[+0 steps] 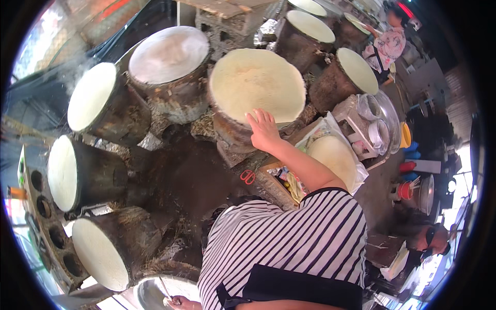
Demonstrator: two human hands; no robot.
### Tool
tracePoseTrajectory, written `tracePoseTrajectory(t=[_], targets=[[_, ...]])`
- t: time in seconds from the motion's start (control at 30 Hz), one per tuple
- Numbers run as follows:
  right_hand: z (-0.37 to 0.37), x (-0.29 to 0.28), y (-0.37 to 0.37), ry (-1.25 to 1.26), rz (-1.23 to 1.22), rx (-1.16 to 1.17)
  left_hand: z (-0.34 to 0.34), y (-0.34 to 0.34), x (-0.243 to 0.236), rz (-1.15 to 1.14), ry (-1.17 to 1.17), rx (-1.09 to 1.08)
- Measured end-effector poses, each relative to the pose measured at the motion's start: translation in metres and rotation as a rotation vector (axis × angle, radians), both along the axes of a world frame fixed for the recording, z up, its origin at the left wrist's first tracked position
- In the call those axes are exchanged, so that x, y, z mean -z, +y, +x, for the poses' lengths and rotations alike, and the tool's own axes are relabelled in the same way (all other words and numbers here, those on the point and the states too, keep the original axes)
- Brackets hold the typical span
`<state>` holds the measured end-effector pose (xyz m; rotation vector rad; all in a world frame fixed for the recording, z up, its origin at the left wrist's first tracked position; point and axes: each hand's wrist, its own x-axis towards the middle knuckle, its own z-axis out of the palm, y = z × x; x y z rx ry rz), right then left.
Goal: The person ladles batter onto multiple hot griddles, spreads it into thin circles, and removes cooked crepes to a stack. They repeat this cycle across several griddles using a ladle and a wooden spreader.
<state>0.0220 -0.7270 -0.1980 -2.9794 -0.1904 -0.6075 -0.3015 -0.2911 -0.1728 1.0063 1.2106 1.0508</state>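
Note:
My right hand (262,126) reaches to the near edge of a large, pale, thin round sheet (257,85) on a sooty drum stove, fingers slightly apart at its rim. Low in the picture, my left hand (181,303) holds a thin stick (165,287) with whitish paste at its end, beside a big metal bowl (143,293). Below my right forearm, a stack of pale round sheets (336,155) lies on plastic, next to red-handled scissors (248,176) and a wooden tray of small items (289,183).
More drum stoves (95,98) with round tops curve around me. Concrete blocks (58,235) stand at left. At right are metal pans (380,137), a yellow container (405,134) and a red bucket (404,191). A person in pink (385,49) works at upper right; another person (434,240) is at lower right.

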Motion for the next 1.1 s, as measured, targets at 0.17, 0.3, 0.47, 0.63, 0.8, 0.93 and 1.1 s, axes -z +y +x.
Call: tracePoseTrajectory(t=[0.17,0.3,0.47,0.63,0.8,0.93,1.1], targets=[[-0.008,0.021,-0.065,-0.068,0.157,0.073,-0.006,-0.040,0.009,0.007,0.004,0.035],[0.013,0.003,-0.092,-0.206,0.228,0.094,-0.018,-0.055,0.013,0.007,-0.018,0.053],[0.029,-0.086,-0.139,-0.441,0.392,0.259,-0.046,-0.062,0.019,-0.005,-0.055,0.098],[-0.034,-0.128,-0.241,-0.445,1.272,0.345,-0.092,-0.051,0.032,-0.008,-0.010,0.182],[-0.205,-0.069,-0.344,-0.679,1.845,0.475,-0.126,-0.041,0.044,-0.023,0.041,0.266],[-0.361,0.077,-0.386,-0.709,2.083,0.870,-0.137,-0.037,0.055,-0.043,0.052,0.316],[-0.466,0.174,-0.311,-0.632,2.134,1.363,-0.137,-0.031,0.067,-0.043,0.036,0.338]])
